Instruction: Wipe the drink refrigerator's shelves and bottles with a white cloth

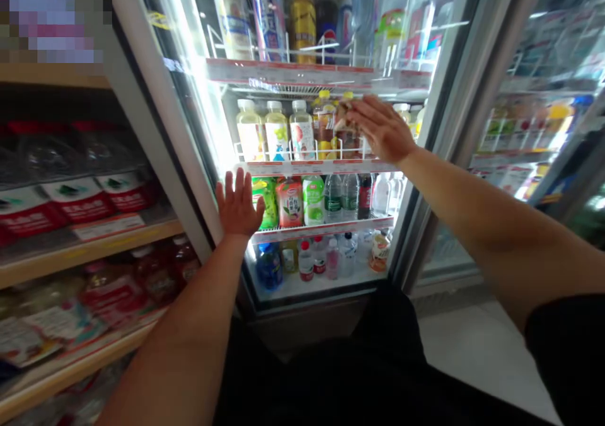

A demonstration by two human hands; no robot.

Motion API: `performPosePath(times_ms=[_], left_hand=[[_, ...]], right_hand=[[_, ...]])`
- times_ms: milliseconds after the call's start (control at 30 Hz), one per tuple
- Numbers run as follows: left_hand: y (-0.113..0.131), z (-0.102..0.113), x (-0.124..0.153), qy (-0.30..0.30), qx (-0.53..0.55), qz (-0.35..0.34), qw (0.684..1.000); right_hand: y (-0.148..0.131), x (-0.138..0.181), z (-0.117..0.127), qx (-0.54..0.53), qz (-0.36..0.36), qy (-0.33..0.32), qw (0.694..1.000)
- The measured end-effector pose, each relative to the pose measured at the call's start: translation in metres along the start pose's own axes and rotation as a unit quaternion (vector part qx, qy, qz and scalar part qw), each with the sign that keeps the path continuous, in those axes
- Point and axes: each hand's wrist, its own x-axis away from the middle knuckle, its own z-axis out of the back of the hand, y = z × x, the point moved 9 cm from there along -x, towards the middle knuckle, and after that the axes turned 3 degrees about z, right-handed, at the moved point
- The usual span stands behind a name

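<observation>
My left hand [239,207] is open, fingers spread, its palm flat against the left edge of a lit drinks fridge [182,98], level with the third shelf. My right hand [382,130] reaches into the second shelf [302,166] with fingers stretched out. Its fingertips touch a brownish bottle with a yellow cap [347,133]; nothing is gripped. Beside that stand pale juice bottles with white caps [276,131]. Below my left hand's fingers are green and red labelled bottles [290,202].
The top shelf [307,73] carries tall bottles and cans. Small bottles stand on the fridge floor [312,259]. Wooden shelves [94,249] with red packaged goods lie to the left. A glass door [520,130] is on the right, above a pale floor [482,350].
</observation>
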Motion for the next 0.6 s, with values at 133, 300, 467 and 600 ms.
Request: performPosePath(times_ms=[133, 300, 467, 600], left_hand=[[0.000, -0.001, 0.001, 0.003, 0.008, -0.003, 1.000], [0.000, 0.001, 0.001, 0.016, 0.009, -0.015, 1.000], [-0.002, -0.001, 0.003, 0.026, -0.006, -0.031, 0.999], [-0.003, -0.002, 0.004, 0.029, -0.018, -0.037, 0.999]], right_hand=[[0.018, 0.013, 0.005, -0.005, -0.083, 0.041, 0.996], [-0.008, 0.026, -0.006, -0.020, -0.044, -0.016, 0.999], [0.026, 0.024, 0.010, 0.026, -0.128, 0.011, 0.991], [0.030, 0.044, 0.006, 0.023, -0.184, 0.033, 0.982]])
